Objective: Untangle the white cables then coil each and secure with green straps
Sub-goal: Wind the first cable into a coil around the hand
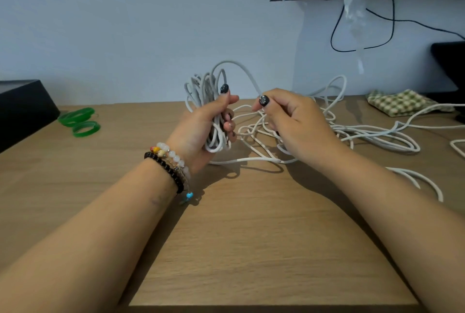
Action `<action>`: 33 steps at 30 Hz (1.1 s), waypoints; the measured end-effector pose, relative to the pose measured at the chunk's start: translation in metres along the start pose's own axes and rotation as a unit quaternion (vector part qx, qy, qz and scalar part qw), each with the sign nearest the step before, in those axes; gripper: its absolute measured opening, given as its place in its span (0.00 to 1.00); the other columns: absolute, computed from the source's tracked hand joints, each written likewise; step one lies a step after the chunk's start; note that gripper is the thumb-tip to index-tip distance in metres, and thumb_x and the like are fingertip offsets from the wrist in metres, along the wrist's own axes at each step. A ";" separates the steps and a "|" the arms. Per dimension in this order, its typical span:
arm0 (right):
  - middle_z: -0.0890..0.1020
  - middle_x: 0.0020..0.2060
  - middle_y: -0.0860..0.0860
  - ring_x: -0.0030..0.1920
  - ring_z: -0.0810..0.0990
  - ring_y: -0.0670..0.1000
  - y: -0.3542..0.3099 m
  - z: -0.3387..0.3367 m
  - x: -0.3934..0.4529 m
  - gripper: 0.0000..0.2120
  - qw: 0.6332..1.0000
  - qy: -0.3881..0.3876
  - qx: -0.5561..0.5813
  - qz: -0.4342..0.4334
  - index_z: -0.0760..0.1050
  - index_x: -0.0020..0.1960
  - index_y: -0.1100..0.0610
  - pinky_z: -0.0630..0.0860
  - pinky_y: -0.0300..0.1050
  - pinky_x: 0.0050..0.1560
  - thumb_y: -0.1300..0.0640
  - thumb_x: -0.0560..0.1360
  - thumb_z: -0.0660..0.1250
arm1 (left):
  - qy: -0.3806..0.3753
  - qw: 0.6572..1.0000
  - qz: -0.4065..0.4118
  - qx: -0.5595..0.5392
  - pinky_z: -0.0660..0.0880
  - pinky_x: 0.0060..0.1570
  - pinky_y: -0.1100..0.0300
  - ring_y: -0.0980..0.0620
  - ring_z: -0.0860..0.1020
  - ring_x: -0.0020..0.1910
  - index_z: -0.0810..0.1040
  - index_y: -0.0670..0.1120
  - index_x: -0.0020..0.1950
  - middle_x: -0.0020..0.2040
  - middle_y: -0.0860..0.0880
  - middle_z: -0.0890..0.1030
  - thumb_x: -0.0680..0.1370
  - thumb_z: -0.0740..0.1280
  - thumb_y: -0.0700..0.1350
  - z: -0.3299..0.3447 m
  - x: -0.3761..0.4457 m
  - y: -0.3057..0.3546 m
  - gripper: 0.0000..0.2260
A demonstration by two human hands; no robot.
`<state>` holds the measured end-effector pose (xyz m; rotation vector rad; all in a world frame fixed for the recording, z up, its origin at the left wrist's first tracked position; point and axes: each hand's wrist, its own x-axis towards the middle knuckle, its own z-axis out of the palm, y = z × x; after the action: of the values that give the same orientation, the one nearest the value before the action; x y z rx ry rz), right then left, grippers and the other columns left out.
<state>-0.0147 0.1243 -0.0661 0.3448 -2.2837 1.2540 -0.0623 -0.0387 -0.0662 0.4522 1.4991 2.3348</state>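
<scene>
White cables (364, 134) — sprawled in loose loops over the right half of the wooden table (251, 237), one strand running off past the right edge. Partly gathered coil (208, 101) upright in the left hand (201, 131), fingers curled round its lower turns, upper loops fanning above the thumb. Right hand (294, 121) just beside, pinching a single strand that arcs over from the coil. Green straps (80, 120) lying well apart at far left, near a black box (22, 109) at the table's left edge. Checked cloth (400, 102) by the back wall — right side. Bare wood across the near table, up to its front edge.
</scene>
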 end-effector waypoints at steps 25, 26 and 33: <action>0.73 0.24 0.41 0.29 0.71 0.41 -0.002 0.003 -0.002 0.15 0.984 -0.142 -0.101 -0.023 0.78 0.38 0.56 0.63 0.33 0.31 0.58 0.80 0.59 | 0.007 0.991 0.045 0.124 0.71 0.32 0.60 0.54 0.73 0.26 0.75 0.45 0.40 0.27 0.50 0.74 0.74 0.70 0.51 -0.005 0.000 0.004 0.11; 0.73 0.23 0.40 0.28 0.70 0.41 -0.002 0.002 -0.002 0.15 0.986 -0.137 -0.091 -0.013 0.78 0.39 0.56 0.62 0.34 0.29 0.58 0.80 0.58 | 0.036 0.992 0.056 0.106 0.71 0.33 0.60 0.55 0.73 0.26 0.74 0.45 0.39 0.27 0.51 0.74 0.76 0.69 0.50 -0.005 0.001 0.006 0.11; 0.70 0.21 0.40 0.25 0.67 0.41 -0.005 0.005 -0.005 0.14 0.989 -0.138 -0.049 0.000 0.79 0.42 0.56 0.60 0.34 0.28 0.57 0.81 0.57 | 0.141 0.984 0.110 -0.006 0.76 0.39 0.64 0.58 0.78 0.34 0.76 0.45 0.39 0.32 0.53 0.79 0.80 0.64 0.50 -0.009 0.007 0.011 0.13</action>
<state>-0.0094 0.1173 -0.0671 0.5111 -2.5666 1.1470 -0.0737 -0.0467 -0.0590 0.3057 1.6308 2.6718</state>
